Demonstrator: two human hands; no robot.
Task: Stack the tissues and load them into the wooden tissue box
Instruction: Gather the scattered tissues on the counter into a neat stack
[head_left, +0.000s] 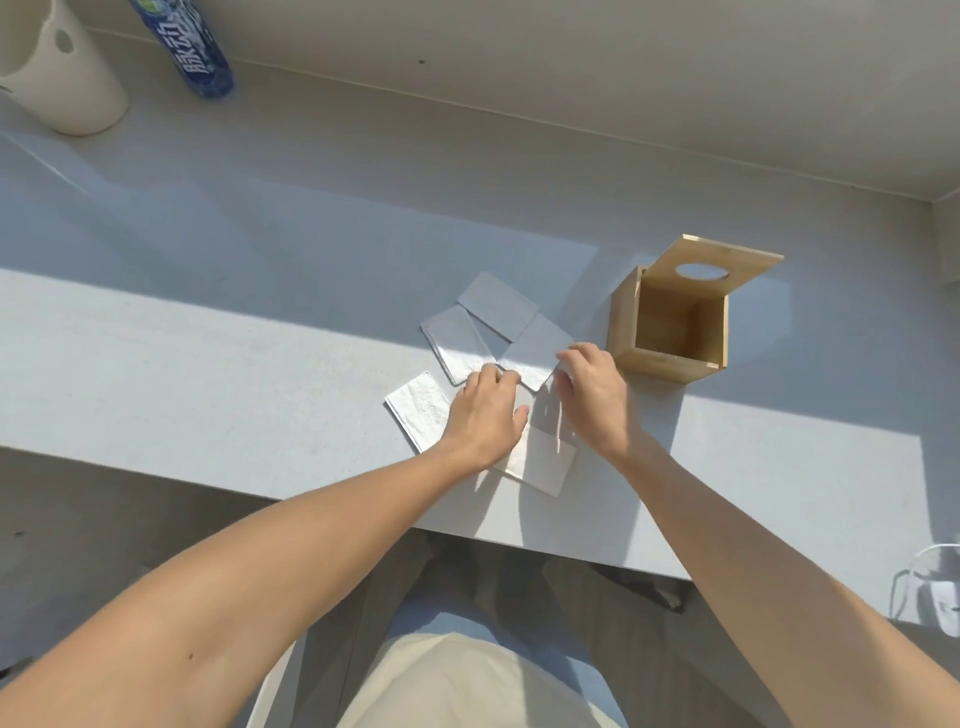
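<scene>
Several folded white tissues lie fanned out on the grey table: a far one (497, 305), a left one (453, 347), a middle one (532, 349), a near-left one (418, 410) and a near one (543, 465). My left hand (488, 413) rests palm down over the fan, its fingertips on the middle tissue's near corner and its thumb spread. My right hand (592, 397) curls its fingers around the right edge of that same middle tissue. To the right stands the wooden tissue box (626, 322), open and empty, its lid (727, 257) with an oval hole tilted back.
A white jug-like container (62, 88) and a blue drink bottle (195, 52) stand at the far left by the wall. The table's near edge (519, 543) runs just behind my wrists. A white cable and plug (935, 597) lie at the right edge.
</scene>
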